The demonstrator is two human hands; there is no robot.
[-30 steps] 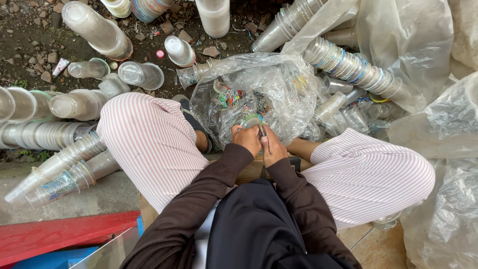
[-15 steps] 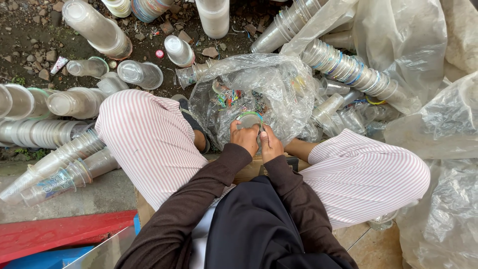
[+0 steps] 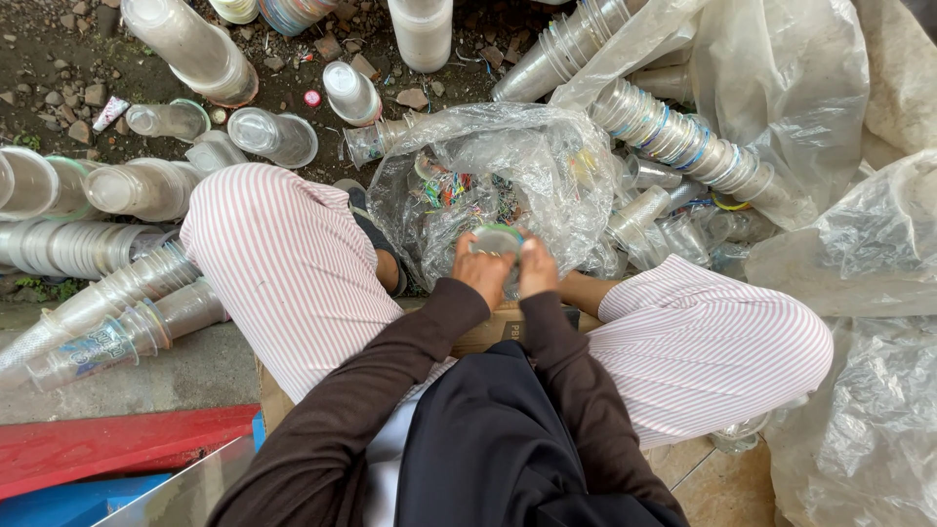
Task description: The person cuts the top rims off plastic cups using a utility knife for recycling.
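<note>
Both hands, left hand beside right hand, are meeting on a cup over the bag between the knees. Cup stacks are lying left; more stacks are lying right, behind the bag.

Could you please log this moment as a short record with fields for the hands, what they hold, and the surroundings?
left hand: grips the near-left edge of a clear plastic cup
right hand: grips the same cup's right edge
cup position: above the open clear bag holding coloured scraps
left side: nested cup stacks lying on the ground
right side: ringed cup stack among plastic sheeting
seat: cardboard box under the person
</note>
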